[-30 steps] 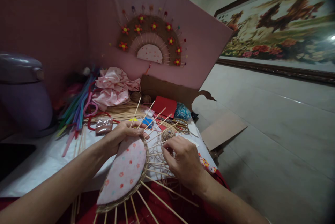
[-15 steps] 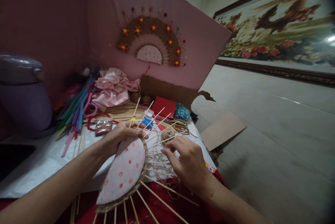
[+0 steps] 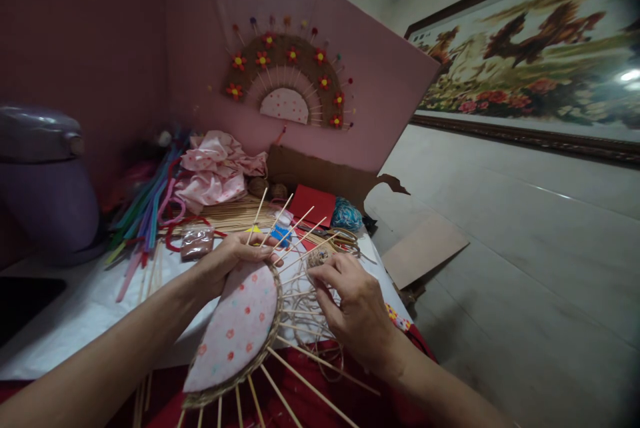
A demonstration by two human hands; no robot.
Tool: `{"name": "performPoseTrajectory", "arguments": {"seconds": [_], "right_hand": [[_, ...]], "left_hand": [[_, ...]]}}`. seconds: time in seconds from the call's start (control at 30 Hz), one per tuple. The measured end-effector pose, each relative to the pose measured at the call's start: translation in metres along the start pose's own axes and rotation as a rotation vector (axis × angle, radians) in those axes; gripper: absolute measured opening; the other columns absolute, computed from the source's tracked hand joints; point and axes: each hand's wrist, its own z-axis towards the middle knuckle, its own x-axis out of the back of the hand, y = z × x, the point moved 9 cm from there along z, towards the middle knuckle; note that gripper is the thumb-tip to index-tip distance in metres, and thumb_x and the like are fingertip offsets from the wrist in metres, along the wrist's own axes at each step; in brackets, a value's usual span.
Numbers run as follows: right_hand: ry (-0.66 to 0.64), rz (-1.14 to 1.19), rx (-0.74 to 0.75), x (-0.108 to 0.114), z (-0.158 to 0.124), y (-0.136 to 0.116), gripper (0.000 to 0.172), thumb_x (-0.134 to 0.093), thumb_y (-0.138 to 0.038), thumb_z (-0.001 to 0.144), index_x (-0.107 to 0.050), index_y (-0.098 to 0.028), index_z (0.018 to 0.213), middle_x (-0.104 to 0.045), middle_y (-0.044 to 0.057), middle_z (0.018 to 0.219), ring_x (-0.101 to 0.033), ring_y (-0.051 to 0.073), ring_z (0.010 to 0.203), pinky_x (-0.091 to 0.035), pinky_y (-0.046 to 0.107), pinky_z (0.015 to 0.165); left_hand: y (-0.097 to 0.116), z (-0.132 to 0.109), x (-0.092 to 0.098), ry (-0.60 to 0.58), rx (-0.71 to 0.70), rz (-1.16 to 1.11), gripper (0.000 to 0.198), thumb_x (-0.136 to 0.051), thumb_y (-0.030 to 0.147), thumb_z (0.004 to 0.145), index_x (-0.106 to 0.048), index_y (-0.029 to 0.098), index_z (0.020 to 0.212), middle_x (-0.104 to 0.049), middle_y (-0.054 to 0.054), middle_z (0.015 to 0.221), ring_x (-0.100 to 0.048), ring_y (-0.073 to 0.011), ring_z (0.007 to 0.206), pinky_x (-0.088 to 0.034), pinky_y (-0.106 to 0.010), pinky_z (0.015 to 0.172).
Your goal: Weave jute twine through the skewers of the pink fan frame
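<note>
A half-round fan piece covered in pink dotted cloth has a rim of wound jute cord and several thin wooden sticks fanning out from it. My left hand grips its top edge, fingers curled over the rim. My right hand is among the sticks on the right side, fingers pinched on a strand of jute cord that loops loosely between the sticks. A small ball of jute cord lies just beyond my right fingers.
A finished fan with red flowers hangs on the pink board. On the white-covered table lie coloured pipe cleaners, pink cloth, a stick bundle, red card, teal yarn. A purple bin stands left.
My right hand has shifted up and slightly left along the sticks, drawing the cord with it. My left hand keeps its hold on the fan's top edge.
</note>
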Motion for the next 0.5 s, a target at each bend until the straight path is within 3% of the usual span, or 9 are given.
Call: {"name": "performPoseTrajectory", "arguments": {"seconds": [0.27,0.5], "right_hand": [[-0.026,-0.015,0.017,-0.0055,0.0021,-0.0022,0.019,-0.051,-0.013,0.081,-0.065,-0.021,0.091,-0.052,0.005,0.081,-0.046,0.019,0.079,-0.039,0.029,0.067],[0.037,0.039,0.011,0.0029,0.0001,-0.0013,0.018,-0.051,-0.012,0.081,-0.064,-0.019,0.091,-0.053,0.006,0.082,-0.047,0.020,0.082,-0.038,0.032,0.070]], "left_hand": [[0.0006,0.0004,-0.0002,0.008,-0.004,-0.011,0.029,-0.072,0.011,0.061,-0.063,0.011,0.088,-0.071,-0.009,0.069,-0.065,-0.0163,0.055,-0.049,-0.023,0.051],[0.0001,-0.0003,0.0004,0.025,0.005,-0.016,0.029,-0.072,0.009,0.061,-0.062,0.011,0.088,-0.071,-0.009,0.067,-0.065,-0.0170,0.054,-0.050,-0.024,0.051]]}}
